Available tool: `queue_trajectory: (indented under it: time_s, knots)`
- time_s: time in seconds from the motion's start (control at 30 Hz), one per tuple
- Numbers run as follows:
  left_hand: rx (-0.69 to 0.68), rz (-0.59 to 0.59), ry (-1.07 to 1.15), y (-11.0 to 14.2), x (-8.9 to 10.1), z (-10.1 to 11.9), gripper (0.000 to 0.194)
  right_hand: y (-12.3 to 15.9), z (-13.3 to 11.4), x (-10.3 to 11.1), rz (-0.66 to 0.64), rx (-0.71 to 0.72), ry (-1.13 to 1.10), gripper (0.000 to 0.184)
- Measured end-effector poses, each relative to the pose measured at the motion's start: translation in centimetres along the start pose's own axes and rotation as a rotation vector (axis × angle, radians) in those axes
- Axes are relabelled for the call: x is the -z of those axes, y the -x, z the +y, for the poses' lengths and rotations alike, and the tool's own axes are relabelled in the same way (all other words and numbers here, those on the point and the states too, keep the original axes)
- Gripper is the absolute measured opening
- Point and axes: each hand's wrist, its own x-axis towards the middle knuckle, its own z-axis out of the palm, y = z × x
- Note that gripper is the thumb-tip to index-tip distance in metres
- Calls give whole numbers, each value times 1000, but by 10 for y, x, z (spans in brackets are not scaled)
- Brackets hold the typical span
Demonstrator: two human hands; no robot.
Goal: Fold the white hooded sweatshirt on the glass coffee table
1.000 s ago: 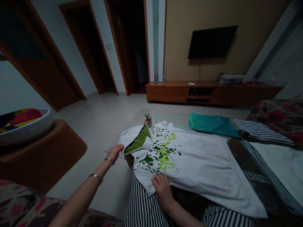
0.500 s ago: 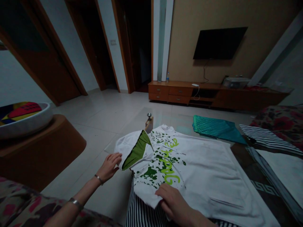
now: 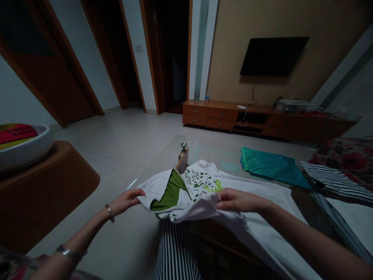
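A white hoodie (image 3: 262, 202) with a green-lined hood and green splatter print lies across a glass table (image 3: 210, 151). My left hand (image 3: 125, 201) pinches the edge of the hood at its left side. My right hand (image 3: 236, 200) grips the near shoulder of the hoodie and holds it folded over the print, so most of the lettering is hidden. A black-and-white striped cloth (image 3: 176, 252) hangs below the hoodie at the table's near edge.
A teal folded cloth (image 3: 271, 167) and a striped garment (image 3: 335, 181) lie further right on the table. A brown round stand with a white bowl (image 3: 26, 149) is at the left. A wooden TV cabinet (image 3: 262, 120) stands by the far wall.
My right hand has lifted the hoodie's near side and carried it up and over the printed front. My left hand has stayed at the hood edge.
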Motion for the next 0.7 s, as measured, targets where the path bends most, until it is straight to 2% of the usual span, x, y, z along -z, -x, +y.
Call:
queue_trajectory:
  time_s: [0.07, 0.17, 0.27, 0.33, 0.43, 0.53, 0.6, 0.7]
  knots:
    - [62, -70, 180, -18, 26, 4, 35, -13, 6, 45, -20, -81, -105, 34]
    - [129, -92, 361, -56, 55, -1, 40, -45, 27, 110, -22, -170, -263, 41]
    - [166, -90, 468, -98, 70, -13, 41, -86, 60, 166, 8, -222, -330, 44]
    - [201, -102, 541, -125, 71, -24, 44, -114, 88, 193, 46, -260, -338, 46]
    - [302, -69, 594, -159, 64, -41, 50, -148, 133, 215, 167, -358, -276, 40]
    - [382, 23, 568, -180, 54, -54, 54, -165, 172, 218, 389, -460, -82, 27]
    - [397, 55, 559, -187, 50, -58, 55, -168, 189, 215, 489, -478, -6, 25]
    - [431, -60, 553, -190, 54, -52, 55, -166, 198, 211, 539, -459, -8, 33]
